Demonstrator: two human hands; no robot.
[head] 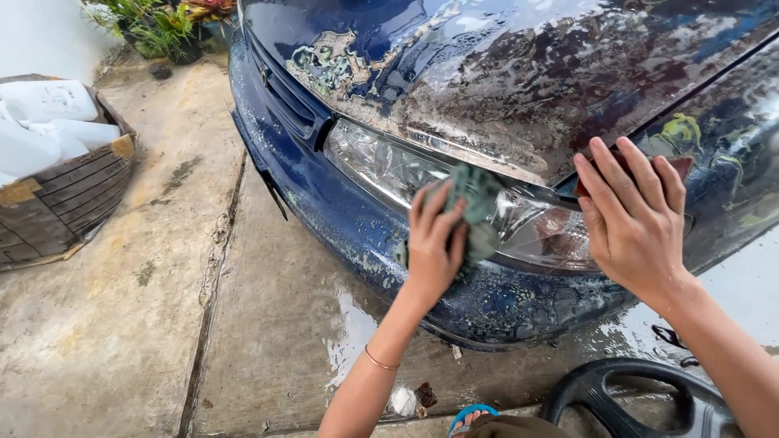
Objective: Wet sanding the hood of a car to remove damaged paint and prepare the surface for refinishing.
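While the left hand (434,243) has its grip closed on a green cloth (475,203) pressed against the headlight (389,166), the right hand (633,215) lies open and flat on the fender, at three o'clock from the cloth. A basket (61,199) of white jugs (45,118) sits at nine o'clock, a black wheel (633,401) at five.
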